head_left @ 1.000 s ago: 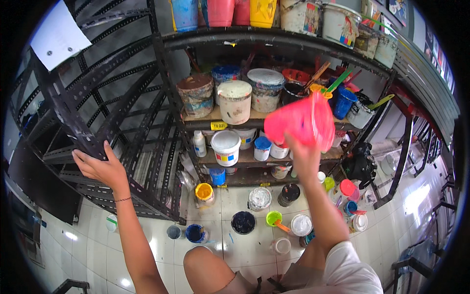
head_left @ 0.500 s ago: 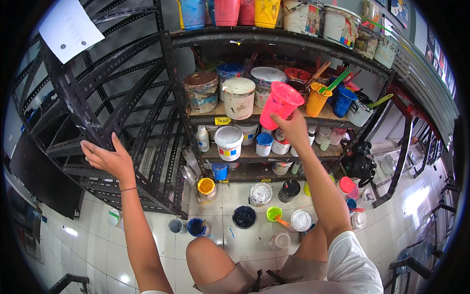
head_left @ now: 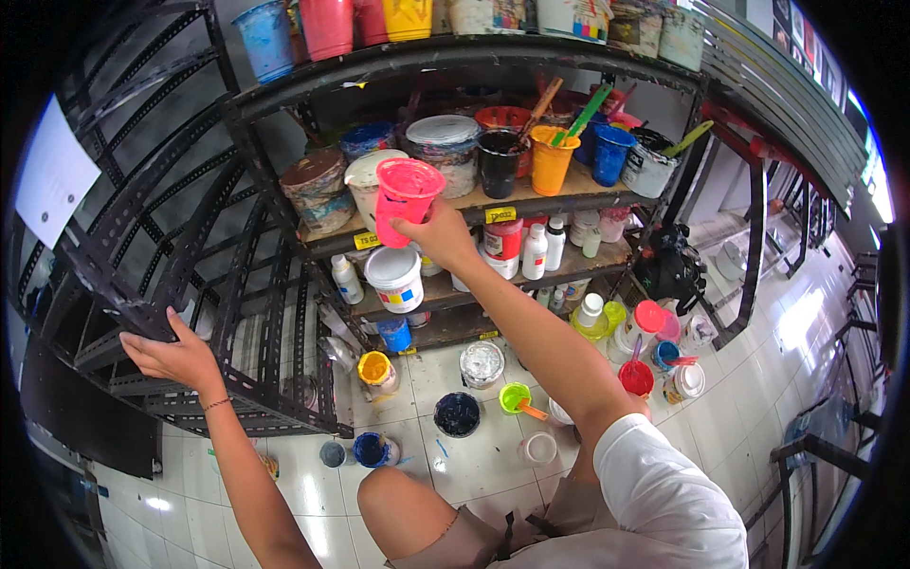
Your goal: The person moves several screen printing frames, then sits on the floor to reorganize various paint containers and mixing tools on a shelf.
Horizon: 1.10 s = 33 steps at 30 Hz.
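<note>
1. Since the earlier frames the pink cup (head_left: 406, 201) has come down from in front of the shelf's right side to the left part of the upper shelf (head_left: 569, 194), beside the white tub (head_left: 365, 187); the right arm has swung left with it.
2. The right hand (head_left: 438, 237) has its grip closed around the cup's lower half, fingers wrapped on the near side and thumb toward the left. The cup stands upright, its open mouth showing pink paint inside.
3. Whether the cup's base already rests on the shelf board cannot be told; the hand hides it.
4. The left hand (head_left: 175, 356) has stayed on the black slotted rack (head_left: 190, 275) to the left, its grip curled over a rail's edge, fingers on top and palm toward the person.
5. Behind the cup stand a lidded grey bucket (head_left: 445, 147), a black pot (head_left: 500, 161), an orange cup (head_left: 553, 156) with sticks in it and a blue cup (head_left: 614, 152).
6. One shelf lower, just under the right hand, sits a white bucket (head_left: 394, 277), with small bottles (head_left: 536, 248) to its right.
7. On the tiled floor (head_left: 474, 455) below, open paint pots lie scattered: a yellow pot (head_left: 375, 368), a dark pot (head_left: 457, 413), a green pot (head_left: 515, 397) and a red pot (head_left: 635, 377).
</note>
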Each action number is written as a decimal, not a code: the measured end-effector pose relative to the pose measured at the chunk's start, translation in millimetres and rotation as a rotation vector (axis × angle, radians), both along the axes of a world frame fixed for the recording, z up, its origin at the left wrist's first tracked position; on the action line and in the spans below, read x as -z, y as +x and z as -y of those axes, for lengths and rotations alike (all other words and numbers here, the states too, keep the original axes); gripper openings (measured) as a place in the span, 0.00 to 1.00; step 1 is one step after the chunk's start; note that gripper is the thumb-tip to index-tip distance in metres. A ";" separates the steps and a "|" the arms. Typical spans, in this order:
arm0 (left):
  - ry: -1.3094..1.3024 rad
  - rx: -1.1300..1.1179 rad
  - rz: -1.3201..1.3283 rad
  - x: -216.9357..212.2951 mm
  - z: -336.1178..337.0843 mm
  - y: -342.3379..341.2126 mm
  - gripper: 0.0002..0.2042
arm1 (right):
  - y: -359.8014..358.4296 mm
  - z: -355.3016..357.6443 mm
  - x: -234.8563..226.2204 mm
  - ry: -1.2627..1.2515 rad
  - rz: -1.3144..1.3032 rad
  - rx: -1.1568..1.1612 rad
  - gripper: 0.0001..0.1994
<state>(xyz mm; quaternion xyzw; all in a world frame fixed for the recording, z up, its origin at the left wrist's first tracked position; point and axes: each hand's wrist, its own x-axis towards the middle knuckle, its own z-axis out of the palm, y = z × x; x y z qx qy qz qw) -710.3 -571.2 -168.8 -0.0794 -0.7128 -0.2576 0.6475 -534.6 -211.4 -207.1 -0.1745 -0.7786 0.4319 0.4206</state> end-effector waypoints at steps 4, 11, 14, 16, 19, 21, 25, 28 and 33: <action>-0.005 -0.011 0.002 2.2 -5.2 -2.2 0.41 | 29.5 -11.8 8.4 -0.085 -0.059 0.006 0.27; -0.010 -0.058 -0.013 2.4 8.9 -7.8 0.42 | 180.9 -82.8 -7.3 0.059 0.047 0.617 0.27; -0.004 -0.050 -0.002 4.3 2.1 -9.6 0.41 | 204.8 -124.2 -16.3 0.082 0.333 0.888 0.31; -0.004 -0.058 0.003 4.5 2.1 -9.9 0.41 | 207.8 -143.4 -17.1 0.107 0.462 0.941 0.34; -0.008 -0.056 -0.008 4.2 -0.4 -8.6 0.41 | 198.5 -159.2 -13.7 0.118 0.570 0.958 0.32; -0.007 -0.047 -0.010 3.5 -1.9 -6.9 0.41 | 192.8 -165.8 -12.6 0.119 0.576 0.973 0.31; -0.009 -0.051 -0.009 4.6 1.6 -10.8 0.41 | 186.9 -171.8 -16.7 0.140 0.558 0.999 0.30; -0.017 -0.062 -0.018 6.0 2.3 -12.2 0.41 | 181.6 -177.8 -13.8 0.159 0.511 1.006 0.30; -0.030 -0.077 -0.032 6.4 3.8 -14.4 0.41 | 177.4 -183.0 8.2 0.218 0.287 1.021 0.30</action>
